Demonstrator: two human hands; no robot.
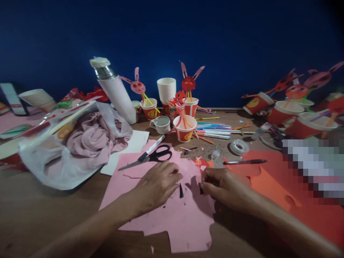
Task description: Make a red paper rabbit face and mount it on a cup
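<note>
My right hand (224,186) pinches a small black paper piece (201,189) between thumb and fingertips, above the right side of a pink paper sheet (150,216). Over the middle of that sheet, my left hand (159,181) has loosely bent fingers, slightly apart, with nothing visible in them. Just right of its fingertips is a narrow black paper strip (181,191). Tiny dark scraps dot the pink sheet. Black-handled scissors (158,154) lie just beyond my left hand, beside a white marker (152,147). Red and orange scraps (202,164) lie beyond my right hand.
Paper cups with rabbit-like figures (189,84) stand at the back, near stacked cups (166,89). At left are a plastic bag (64,172) and a tilted white flask (116,95). A pen (245,162), tape roll (239,147) and orange paper (271,188) lie right.
</note>
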